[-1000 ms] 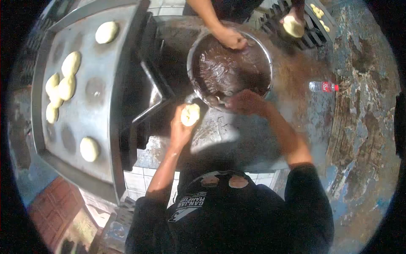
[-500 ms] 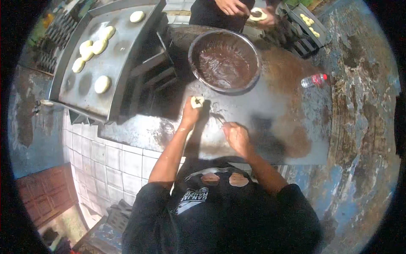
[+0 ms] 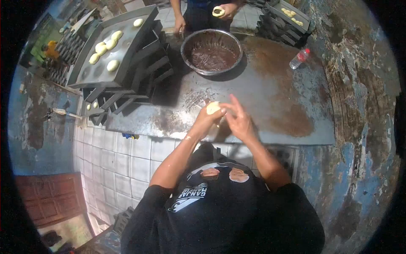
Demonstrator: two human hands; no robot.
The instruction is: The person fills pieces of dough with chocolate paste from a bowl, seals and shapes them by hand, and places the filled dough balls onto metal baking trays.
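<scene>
My left hand [image 3: 204, 120] is closed around a piece of pale dough [image 3: 213, 108], held above the metal table near its front edge. My right hand [image 3: 239, 122] is beside it with the fingers stretched apart, fingertips at the dough's right side. No tool shows in that hand. Beyond both hands, a steel bowl [image 3: 187, 63] holds dark brown filling [image 3: 213, 57]. Across the table, a co-worker's hand [image 3: 229, 11] holds an opened dough piece [image 3: 218, 12] with dark filling in it.
At left, a baking tray [image 3: 95, 72] with several dough balls [image 3: 113, 65] tops a stack of trays. Another tray [image 3: 292, 16] with dough stands at the far right. A red-capped water bottle [image 3: 298, 59] lies on the metal table [image 3: 270, 97]. A weathered wall or surface [image 3: 355, 127] borders the right.
My right hand has let go of the thin metal tool and moved up to the dough in my left hand. The dough's dark opening no longer shows. The whole view has shifted.
</scene>
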